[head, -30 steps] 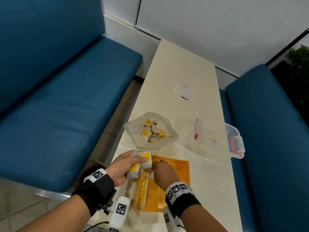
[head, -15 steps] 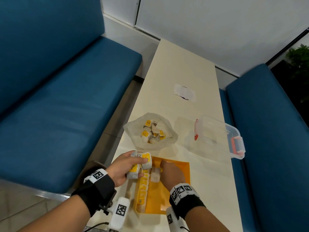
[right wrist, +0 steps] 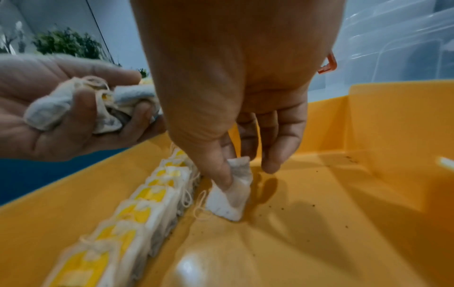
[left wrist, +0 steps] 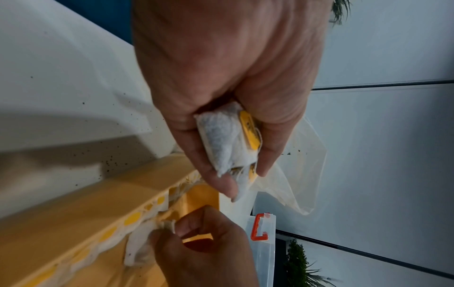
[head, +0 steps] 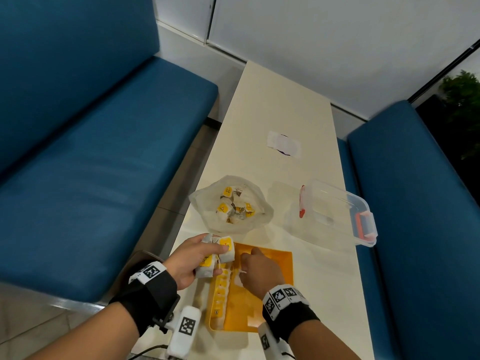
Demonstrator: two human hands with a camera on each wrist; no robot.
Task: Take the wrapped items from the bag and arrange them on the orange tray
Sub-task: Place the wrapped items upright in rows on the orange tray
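Orange tray (head: pixel 275 266): left edge taken by a row of tea bags (right wrist: pixel 137 211) standing packed along the wall; floor to the right of the row is bare, open from above. Right hand (head: pixel 255 272) sits in the tray's far-left part, pinching one tea bag (right wrist: pixel 229 196) just beside the row. Left hand (head: pixel 189 258) hovers at the tray's far-left corner, full of tea bags (blocks that corner). Plastic bag (head: pixel 231 203) lies just beyond the tray, mouth open. Clear container (head: pixel 337 211) stands right of the bag, with a table (head: pixel 280 105) gap between them. Far table bare except a white paper (head: pixel 284 144).
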